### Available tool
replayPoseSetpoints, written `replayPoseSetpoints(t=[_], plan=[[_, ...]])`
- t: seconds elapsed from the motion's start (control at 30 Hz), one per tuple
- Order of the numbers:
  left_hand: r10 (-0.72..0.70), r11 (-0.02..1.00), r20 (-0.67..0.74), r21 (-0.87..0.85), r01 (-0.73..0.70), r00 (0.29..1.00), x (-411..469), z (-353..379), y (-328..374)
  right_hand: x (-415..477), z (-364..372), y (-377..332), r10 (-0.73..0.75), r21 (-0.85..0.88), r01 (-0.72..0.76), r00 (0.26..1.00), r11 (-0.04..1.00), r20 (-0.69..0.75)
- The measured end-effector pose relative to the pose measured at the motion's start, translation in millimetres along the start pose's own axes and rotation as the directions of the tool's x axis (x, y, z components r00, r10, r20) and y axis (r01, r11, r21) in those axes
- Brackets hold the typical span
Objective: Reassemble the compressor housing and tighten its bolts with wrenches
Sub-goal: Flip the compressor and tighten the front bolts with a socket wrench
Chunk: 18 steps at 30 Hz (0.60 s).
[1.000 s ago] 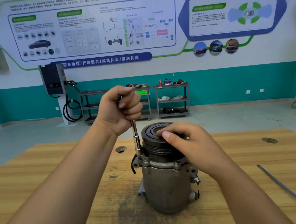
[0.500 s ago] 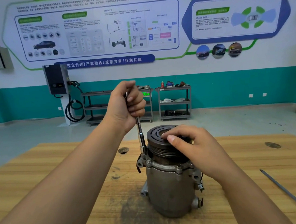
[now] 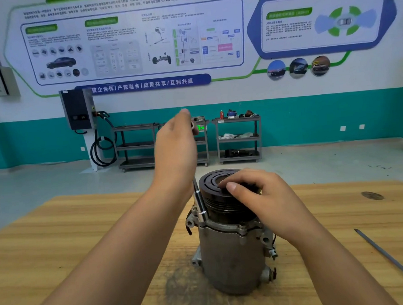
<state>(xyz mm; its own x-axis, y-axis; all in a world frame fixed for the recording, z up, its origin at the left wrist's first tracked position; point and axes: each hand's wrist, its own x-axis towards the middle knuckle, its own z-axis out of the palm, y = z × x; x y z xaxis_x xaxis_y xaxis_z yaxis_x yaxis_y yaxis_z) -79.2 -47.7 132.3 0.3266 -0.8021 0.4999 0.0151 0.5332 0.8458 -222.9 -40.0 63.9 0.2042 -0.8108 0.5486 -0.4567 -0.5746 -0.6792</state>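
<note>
Spanning everything under the compressor: light wood-grain bench top. Grey cast-metal cylindrical compressor stands upright on it, mid-frame, on a dark smudged patch that spreads from its base toward the camera. Black grooved round pulley sits on the compressor's top end.

Left hand is above the compressor, up and to its left as seen, back of hand to camera. It's wrapped round the upper end of a slim chrome socket driver; fingertips hidden. Right hand comes onto the compressor's top from the right. Its fingers curl over the pulley's face and rim, thumb on the near edge, gripping it.

Driver shaft runs down from the left hand, slightly tilted, just beside the pulley. Its socket end is seated at the bolt flange where the compressor's head meets its body.

Long thin dark metal rod lies flat on the bench, well right of the compressor, apart from both hands.
</note>
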Motion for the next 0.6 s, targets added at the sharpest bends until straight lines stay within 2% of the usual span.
replayPoseSetpoints(t=[0.4,0.5,0.6], plan=[[0.202,0.935,0.051,0.285,-0.208,0.978,-10,11,-8,2,0,2,0.016,0.049,-0.016,1.000,0.999,0.001],[0.248,0.915,0.091,0.306,-0.264,0.964,-13,13,-11,2,3,2,-0.007,0.003,0.007,1.000,1.000,-0.003],[0.265,0.907,0.098,0.313,-0.282,0.959,-14,15,-13,2,7,6,-0.042,-0.142,0.030,0.996,0.989,-0.082]])
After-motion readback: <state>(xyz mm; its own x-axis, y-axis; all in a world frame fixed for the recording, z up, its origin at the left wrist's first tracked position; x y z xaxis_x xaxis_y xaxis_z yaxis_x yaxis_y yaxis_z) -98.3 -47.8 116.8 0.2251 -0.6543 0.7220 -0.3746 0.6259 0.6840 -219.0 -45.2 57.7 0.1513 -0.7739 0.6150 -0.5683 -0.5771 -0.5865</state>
